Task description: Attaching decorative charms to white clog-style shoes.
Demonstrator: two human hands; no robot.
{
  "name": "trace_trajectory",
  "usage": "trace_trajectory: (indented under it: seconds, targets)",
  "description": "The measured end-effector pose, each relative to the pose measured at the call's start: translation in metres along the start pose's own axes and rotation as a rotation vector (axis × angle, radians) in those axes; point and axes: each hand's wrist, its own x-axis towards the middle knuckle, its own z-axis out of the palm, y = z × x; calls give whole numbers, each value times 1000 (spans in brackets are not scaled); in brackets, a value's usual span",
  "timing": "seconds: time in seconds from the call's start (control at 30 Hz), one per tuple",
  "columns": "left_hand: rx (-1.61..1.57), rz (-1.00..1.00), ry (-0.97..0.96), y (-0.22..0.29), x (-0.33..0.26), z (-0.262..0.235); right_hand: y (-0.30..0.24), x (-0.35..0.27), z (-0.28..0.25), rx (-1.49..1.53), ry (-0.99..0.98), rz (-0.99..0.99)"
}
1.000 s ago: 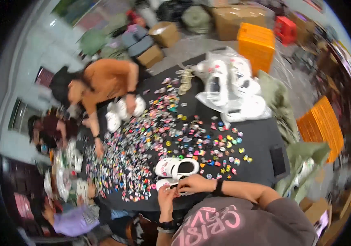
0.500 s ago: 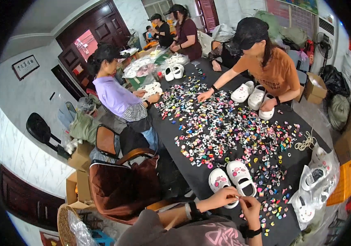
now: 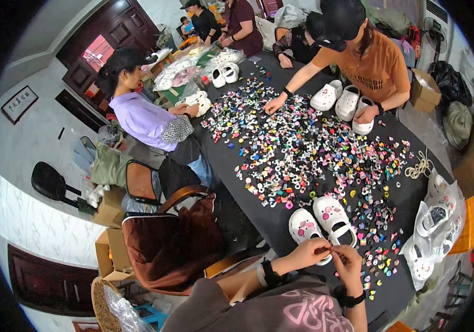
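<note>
My left hand (image 3: pixel 306 255) and my right hand (image 3: pixel 348 264) meet fingertip to fingertip over the near end of two white clogs. Their fingers are pinched together; whatever is between them is too small and covered to name. Just beyond my hands, the left clog (image 3: pixel 301 223) and the right clog (image 3: pixel 330 212) stand side by side on the black table (image 3: pixel 270 229). Pink charms decorate their toes, and my left hand overlaps the left clog's heel. A heap of small colourful shoe charms (image 3: pixel 303 160) spreads beyond the pair and down their right side.
Clear bags of decorated clogs (image 3: pixel 435 221) lie by the right edge, near a coil of cord (image 3: pixel 418 165). Across the table, a person in orange (image 3: pixel 378 63) touches charms and a white clog (image 3: pixel 363 124). A person in purple (image 3: pixel 143 116) holds pale clogs (image 3: pixel 197 102). A brown-covered chair (image 3: pixel 165 243) stands left.
The whole view has shifted a little. My hands stay pinched together near the clogs' heels. The person in orange still has one hand among the charms.
</note>
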Motion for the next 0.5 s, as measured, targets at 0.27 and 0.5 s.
trace_trajectory:
  seconds: [0.27, 0.5]
  targets:
    - [70, 69, -38, 1, 7, -5, 9, -7, 1, 35, 16, 323]
    - [52, 91, -95, 6, 18, -10, 24, -6, -2, 241, -71, 531]
